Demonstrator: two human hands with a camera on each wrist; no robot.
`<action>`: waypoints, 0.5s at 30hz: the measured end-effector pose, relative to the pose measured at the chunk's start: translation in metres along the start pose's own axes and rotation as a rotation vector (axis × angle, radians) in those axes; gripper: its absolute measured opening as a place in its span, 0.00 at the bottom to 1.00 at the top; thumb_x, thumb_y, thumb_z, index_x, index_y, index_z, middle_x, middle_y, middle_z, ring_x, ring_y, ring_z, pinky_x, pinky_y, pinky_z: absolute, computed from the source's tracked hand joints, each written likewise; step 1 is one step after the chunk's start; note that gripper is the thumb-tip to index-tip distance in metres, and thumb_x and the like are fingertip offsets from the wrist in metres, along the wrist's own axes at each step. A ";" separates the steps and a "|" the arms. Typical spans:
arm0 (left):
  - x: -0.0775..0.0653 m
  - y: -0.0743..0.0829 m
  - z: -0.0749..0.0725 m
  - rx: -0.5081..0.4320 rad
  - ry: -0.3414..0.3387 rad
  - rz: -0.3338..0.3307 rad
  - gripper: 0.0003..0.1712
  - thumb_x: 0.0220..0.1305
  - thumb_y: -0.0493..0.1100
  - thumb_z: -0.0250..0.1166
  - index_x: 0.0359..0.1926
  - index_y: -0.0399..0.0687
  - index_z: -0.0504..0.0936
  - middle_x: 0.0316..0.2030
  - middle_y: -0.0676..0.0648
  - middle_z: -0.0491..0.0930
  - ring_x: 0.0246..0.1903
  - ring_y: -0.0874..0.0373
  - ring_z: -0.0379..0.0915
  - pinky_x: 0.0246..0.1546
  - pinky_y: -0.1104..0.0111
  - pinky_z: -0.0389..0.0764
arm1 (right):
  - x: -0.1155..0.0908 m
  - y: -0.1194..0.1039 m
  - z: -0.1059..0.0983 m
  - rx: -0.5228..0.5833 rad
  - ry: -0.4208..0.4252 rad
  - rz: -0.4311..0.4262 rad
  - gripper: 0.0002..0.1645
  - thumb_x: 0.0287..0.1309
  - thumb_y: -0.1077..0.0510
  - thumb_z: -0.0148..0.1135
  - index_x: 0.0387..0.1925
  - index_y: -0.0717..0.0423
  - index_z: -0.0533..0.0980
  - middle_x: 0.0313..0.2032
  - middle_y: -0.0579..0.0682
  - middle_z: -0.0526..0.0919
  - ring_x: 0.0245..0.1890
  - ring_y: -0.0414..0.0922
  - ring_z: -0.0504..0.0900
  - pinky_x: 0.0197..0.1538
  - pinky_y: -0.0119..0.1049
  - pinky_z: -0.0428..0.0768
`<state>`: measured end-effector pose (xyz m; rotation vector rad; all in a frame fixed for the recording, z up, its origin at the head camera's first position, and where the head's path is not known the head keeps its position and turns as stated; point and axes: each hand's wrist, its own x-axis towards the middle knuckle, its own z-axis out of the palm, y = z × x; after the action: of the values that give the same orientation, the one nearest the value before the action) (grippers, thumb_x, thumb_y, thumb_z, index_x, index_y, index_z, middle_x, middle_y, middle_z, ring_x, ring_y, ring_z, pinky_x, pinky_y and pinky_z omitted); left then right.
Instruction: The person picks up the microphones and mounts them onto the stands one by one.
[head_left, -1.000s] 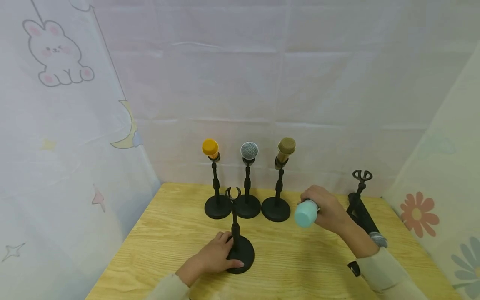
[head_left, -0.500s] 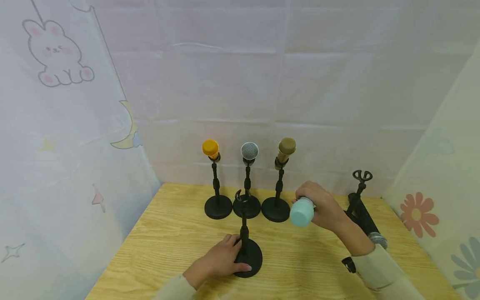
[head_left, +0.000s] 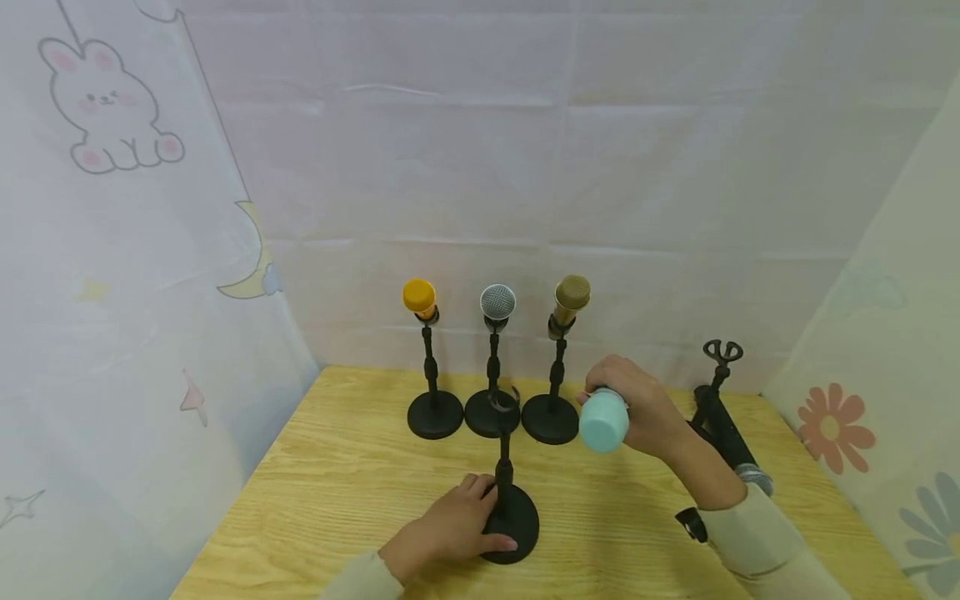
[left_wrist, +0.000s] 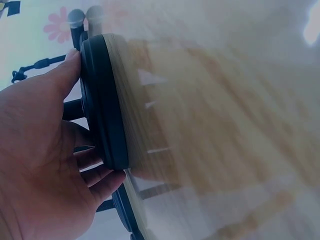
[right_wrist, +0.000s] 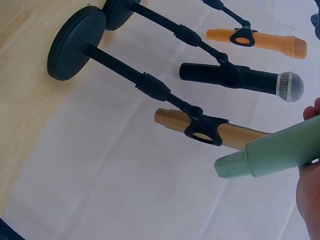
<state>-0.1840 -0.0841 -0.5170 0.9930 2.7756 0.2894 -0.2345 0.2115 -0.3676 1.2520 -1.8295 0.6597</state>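
My left hand (head_left: 456,523) grips the round black base of a microphone stand (head_left: 519,527) at the front of the table. In the left wrist view, thumb and fingers span the base (left_wrist: 102,100) at its edge. The stand is upright, and its C-shaped clip holds nothing. A mint-green microphone (head_left: 603,423) is held in my right hand (head_left: 637,407), above the table and apart from the stand. In the right wrist view the tapered handle of this microphone (right_wrist: 272,152) points left; the fingers are mostly out of frame.
Behind stand three black stands holding an orange microphone (head_left: 419,297), a black one with a silver head (head_left: 497,302) and a gold one (head_left: 572,295). At the right, another stand (head_left: 720,375) and a black microphone (head_left: 733,437) lie on the wooden table (head_left: 337,467). Cloth hangs around.
My left hand has slid the stand to the right and slightly nearer to me. My right hand has shifted a little left with the mint-green microphone.
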 end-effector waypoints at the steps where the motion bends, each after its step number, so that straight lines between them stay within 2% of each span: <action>1: 0.001 0.001 0.000 0.004 0.000 0.005 0.51 0.65 0.77 0.52 0.73 0.43 0.69 0.72 0.47 0.62 0.70 0.53 0.59 0.67 0.60 0.71 | 0.001 -0.001 0.000 0.005 0.002 -0.002 0.17 0.71 0.44 0.59 0.35 0.52 0.77 0.34 0.43 0.79 0.33 0.39 0.75 0.42 0.30 0.76; 5: 0.004 0.004 0.003 0.025 0.004 0.023 0.51 0.66 0.77 0.52 0.73 0.44 0.69 0.72 0.48 0.62 0.69 0.54 0.60 0.66 0.62 0.71 | 0.008 -0.004 0.002 0.033 0.015 -0.006 0.17 0.71 0.44 0.60 0.35 0.54 0.77 0.33 0.44 0.79 0.33 0.39 0.75 0.44 0.29 0.76; 15: 0.009 0.015 0.003 0.068 -0.014 0.019 0.52 0.65 0.78 0.50 0.73 0.44 0.69 0.71 0.48 0.64 0.69 0.55 0.61 0.65 0.65 0.72 | 0.020 -0.011 0.008 0.097 0.038 -0.004 0.19 0.70 0.44 0.62 0.37 0.57 0.77 0.34 0.46 0.79 0.34 0.41 0.76 0.47 0.26 0.75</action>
<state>-0.1808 -0.0662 -0.5175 1.0335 2.7818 0.1916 -0.2301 0.1911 -0.3548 1.2966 -1.7816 0.7724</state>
